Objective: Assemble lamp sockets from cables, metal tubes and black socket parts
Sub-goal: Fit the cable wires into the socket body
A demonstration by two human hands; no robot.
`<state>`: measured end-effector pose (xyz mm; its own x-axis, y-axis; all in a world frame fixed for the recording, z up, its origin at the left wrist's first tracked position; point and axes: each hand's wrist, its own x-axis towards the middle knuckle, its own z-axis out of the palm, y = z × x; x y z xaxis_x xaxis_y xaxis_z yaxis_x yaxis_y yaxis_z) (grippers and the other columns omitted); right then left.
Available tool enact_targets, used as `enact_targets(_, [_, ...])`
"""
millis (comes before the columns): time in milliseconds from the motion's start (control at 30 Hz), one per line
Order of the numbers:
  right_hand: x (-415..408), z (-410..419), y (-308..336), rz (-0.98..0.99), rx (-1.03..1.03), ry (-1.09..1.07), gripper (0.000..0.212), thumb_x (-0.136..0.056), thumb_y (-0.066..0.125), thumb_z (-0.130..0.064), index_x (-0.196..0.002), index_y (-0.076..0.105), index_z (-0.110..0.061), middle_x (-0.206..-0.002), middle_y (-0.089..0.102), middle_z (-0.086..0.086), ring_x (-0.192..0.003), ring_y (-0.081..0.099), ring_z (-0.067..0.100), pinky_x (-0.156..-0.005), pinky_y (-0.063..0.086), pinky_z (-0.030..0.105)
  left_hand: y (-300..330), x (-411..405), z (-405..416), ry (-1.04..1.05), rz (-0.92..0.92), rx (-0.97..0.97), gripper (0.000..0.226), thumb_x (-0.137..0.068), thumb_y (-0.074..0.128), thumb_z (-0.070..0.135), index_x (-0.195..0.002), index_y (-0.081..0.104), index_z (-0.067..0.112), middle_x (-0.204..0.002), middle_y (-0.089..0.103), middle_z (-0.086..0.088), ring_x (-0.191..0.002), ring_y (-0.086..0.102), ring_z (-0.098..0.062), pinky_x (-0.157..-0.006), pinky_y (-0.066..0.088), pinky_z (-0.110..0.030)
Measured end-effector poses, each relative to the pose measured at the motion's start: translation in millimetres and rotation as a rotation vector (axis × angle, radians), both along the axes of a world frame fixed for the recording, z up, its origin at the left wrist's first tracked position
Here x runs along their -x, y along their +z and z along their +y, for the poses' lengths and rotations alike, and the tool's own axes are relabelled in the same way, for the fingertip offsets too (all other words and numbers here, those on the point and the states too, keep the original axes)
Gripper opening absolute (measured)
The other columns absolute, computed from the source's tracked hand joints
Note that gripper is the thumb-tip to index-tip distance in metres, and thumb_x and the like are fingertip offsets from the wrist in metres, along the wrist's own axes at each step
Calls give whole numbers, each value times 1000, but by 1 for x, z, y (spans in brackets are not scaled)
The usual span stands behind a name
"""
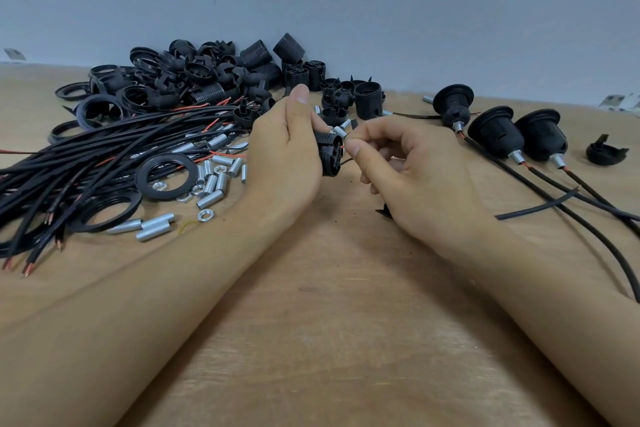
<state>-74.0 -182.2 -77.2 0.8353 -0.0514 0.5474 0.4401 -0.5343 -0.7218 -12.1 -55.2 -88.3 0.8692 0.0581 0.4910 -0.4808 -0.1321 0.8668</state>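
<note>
Left hand [287,152] grips black socket part [328,156] above table centre; right hand [398,163] pinches thin wire [346,161] at its face, short metal tube [338,131] just above. Risk, imo: wire slips from terminal if pinch loosens, or strands fray. Ribbed matt plastic, threaded shiny tube, rubbery cables [104,156] left, w/ finished sockets [498,135] right on wooden table [329,322].
</note>
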Motion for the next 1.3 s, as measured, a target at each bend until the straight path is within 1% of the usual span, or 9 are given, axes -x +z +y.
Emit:
enact_targets(200, [1,2,-2,-59,49,-34,14,-91,66,-12,-84,67,-23,-65,55,-13,-63,59,18,-59,53,38,-1,1,0,44,-73,-75,48,-108,34,28,-63,51,26,-58,50,13,-58,48,1,-62,37,-20])
enact_targets(567, [3,8,-4,-66,53,-20,11,-91,66,-11,-85,68,-20,-68,58,-12,-63,59,12,-58,49,24,-3,5,0,78,0,-45,50,-109,34,30,-62,51,23,-54,46,12,-53,44,3,-57,33,-14])
enact_targets(733, [-3,-4,3,72,-9,8,11,-88,71,-15,-81,72,-23,-75,71,-6,-68,65,10,-65,53,25,-1,0,1,18,59,-81,50,-107,35,35,-62,53,26,-52,49,12,-56,48,-7,-63,42,-33])
enact_targets(800, [-6,-9,4,161,-31,39,8,-91,68,-26,-85,73,-24,-78,73,-8,-74,66,6,-71,53,25,-2,-3,1,-4,121,-90,52,-106,35,41,-60,55,27,-52,49,10,-55,49,-20,-61,43,-47])
enact_targets(867, [-7,-16,8,212,-51,53,16,-95,59,-41,-93,71,-29,-80,72,-14,-78,65,-2,-76,51,22,-3,-4,1,-15,154,-93,54,-104,35,45,-57,59,33,-54,51,5,-54,48,-25,-61,44,-49])
enact_targets(967, [-5,-40,23,317,195,0,48,-81,48,-74,-94,68,-32,-92,70,-5,-89,65,12,-84,54,38,-3,-3,3,-17,183,-75,57,-103,33,49,-54,59,39,-57,53,-3,-54,49,-27,-59,42,-46])
enact_targets(1033, [3,-58,34,448,359,66,64,-67,50,-83,-97,68,-30,-96,69,-4,-91,63,10,-83,50,28,-2,-3,3,-18,191,-71,56,-103,33,48,-55,59,36,-59,54,-7,-55,50,-28,-58,42,-46])
enact_targets(1167, [12,-67,39,682,455,222,50,-55,75,-68,-94,71,-36,-80,66,-20,-72,61,-4,-65,43,9,-2,-2,2,-22,182,-45,53,-104,35,45,-59,56,28,-70,63,-13,-70,60,-40,-65,41,-45])
enact_targets(1300, [9,-61,35,612,508,223,37,-68,73,-56,-100,72,-38,-77,62,-22,-70,57,-8,-64,41,6,-1,-1,2,-33,176,-55,55,-104,34,44,-57,57,30,-65,56,-8,-62,53,-29,-63,42,-50])
